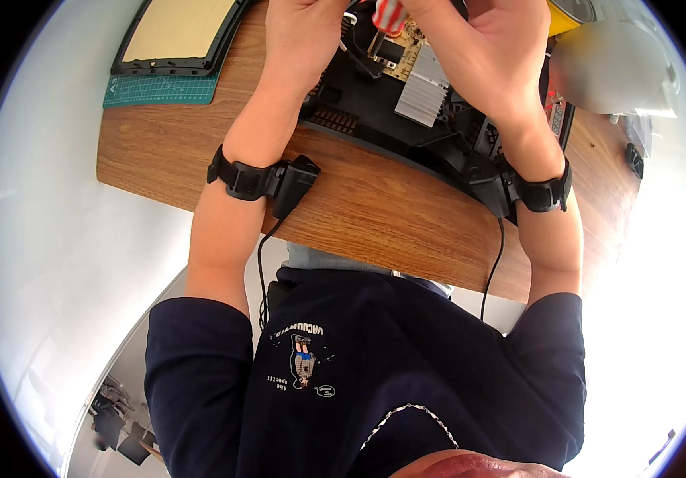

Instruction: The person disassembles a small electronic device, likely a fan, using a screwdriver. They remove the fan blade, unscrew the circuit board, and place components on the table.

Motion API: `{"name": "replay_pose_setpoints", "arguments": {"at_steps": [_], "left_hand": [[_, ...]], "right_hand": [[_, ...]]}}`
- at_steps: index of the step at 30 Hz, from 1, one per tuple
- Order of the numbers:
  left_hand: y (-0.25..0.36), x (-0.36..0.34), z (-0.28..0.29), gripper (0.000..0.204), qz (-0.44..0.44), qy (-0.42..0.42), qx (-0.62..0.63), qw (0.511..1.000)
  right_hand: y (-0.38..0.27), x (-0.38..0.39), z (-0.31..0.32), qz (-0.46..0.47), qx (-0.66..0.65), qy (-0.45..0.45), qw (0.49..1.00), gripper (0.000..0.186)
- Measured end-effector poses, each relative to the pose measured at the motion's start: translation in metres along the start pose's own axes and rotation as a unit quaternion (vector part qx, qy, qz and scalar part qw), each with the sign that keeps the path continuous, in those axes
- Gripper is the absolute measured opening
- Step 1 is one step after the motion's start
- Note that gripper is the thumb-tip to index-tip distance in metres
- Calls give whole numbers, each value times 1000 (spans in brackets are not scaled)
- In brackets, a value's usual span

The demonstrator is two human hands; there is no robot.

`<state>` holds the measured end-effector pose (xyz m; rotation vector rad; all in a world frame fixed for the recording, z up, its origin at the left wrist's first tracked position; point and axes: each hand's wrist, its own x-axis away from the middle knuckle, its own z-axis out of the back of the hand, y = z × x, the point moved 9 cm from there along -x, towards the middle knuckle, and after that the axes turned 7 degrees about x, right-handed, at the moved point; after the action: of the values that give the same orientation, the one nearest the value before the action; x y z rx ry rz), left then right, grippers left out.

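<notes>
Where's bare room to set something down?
The table is bare below the green mat, left of the left forearm, and in front of the black casing. Around the left hand and right hand, it's crowded.

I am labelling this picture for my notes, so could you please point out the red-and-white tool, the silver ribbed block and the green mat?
Red-and-white tool [390,17]: head view, on its striped handle.
Silver ribbed block [423,88]: head view, on its ridges.
Green mat [160,91]: head view, on its uncovered strip.

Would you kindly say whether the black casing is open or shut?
Open: the black casing leaves its circuit board and silver finned block exposed.
</notes>
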<state>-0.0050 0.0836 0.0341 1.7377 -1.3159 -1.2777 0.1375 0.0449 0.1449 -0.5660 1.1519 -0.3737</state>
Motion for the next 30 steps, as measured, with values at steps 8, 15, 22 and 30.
{"name": "replay_pose_setpoints", "arguments": {"at_steps": [8,15,22,30], "left_hand": [[-7,0,12,27,-50,19,-7,999],[1,-6,-6,28,-28,2,16,999],[-8,-2,9,29,-10,45,35,998],[2,-3,-3,28,-10,11,-6,1000]], "right_hand": [[-10,-2,4,73,198,5,977,54],[6,4,7,55,47,88,994,46],[-5,-1,6,9,189,7,982,44],[10,2,12,15,103,17,994,48]]}}
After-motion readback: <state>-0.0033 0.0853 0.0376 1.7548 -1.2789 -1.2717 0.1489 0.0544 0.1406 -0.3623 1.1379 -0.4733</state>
